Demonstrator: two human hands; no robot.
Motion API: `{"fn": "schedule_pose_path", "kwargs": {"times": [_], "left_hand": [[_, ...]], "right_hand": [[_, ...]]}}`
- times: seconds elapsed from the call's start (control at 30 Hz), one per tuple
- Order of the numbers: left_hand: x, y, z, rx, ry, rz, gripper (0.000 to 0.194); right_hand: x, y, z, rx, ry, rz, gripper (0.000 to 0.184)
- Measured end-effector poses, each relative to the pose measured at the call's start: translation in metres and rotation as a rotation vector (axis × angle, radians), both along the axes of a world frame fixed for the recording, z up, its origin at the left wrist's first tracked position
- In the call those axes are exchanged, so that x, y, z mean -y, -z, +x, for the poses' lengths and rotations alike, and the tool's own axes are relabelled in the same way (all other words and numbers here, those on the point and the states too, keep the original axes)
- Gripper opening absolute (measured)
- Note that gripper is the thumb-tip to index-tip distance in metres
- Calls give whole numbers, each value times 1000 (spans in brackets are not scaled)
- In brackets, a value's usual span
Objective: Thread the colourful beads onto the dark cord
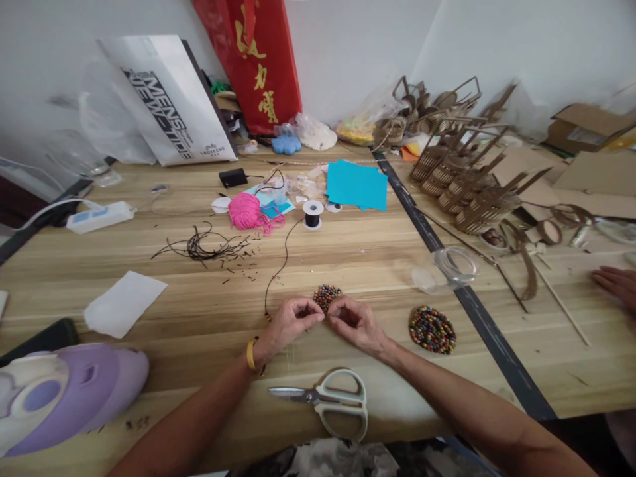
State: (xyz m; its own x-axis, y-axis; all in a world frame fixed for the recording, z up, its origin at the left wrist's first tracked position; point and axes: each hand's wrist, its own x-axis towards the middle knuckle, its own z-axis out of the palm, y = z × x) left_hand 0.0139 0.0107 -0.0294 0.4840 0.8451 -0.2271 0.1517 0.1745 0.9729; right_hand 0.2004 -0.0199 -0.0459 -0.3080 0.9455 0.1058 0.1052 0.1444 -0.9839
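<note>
My left hand (297, 320) and my right hand (358, 324) meet fingertip to fingertip, both in a pinch. What they pinch is too small to make out. Just behind the fingertips lies a pile of multicoloured beads (326, 295). From a white spool of black cord (313, 214), a black cord (287, 248) runs toward me and passes beside and under my left hand, with a few small beads (267, 317) strung on it. Scissors with white handles (318, 396) lie in front of my hands. To the right rests a coil of strung beads (432, 329).
Cut black cords (203, 246), pink yarn (244, 211) and blue sheets (356, 185) lie farther back. A purple-and-white device (84, 391) stands at left. Small wooden baskets (460, 189) and clear tubing (456, 265) are at right. Another person's hand (616, 283) rests at the right edge.
</note>
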Motion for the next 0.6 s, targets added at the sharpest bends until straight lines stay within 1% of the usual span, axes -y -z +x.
{"fn": "schedule_pose_path", "kwargs": {"times": [0.13,0.3,0.5,0.6], "left_hand": [[0,0,-1,-3,11,14,21],[0,-3,-1,-12,23,36,19],[1,-4,-1,-20,42,73,17],[1,-4,-1,-19,50,77,17]], "right_hand": [[1,1,0,-19,-13,-40,18],[1,5,2,-26,-20,-47,18],[0,2,4,55,-14,62,17],[0,-1,3,63,-9,73,16]]}}
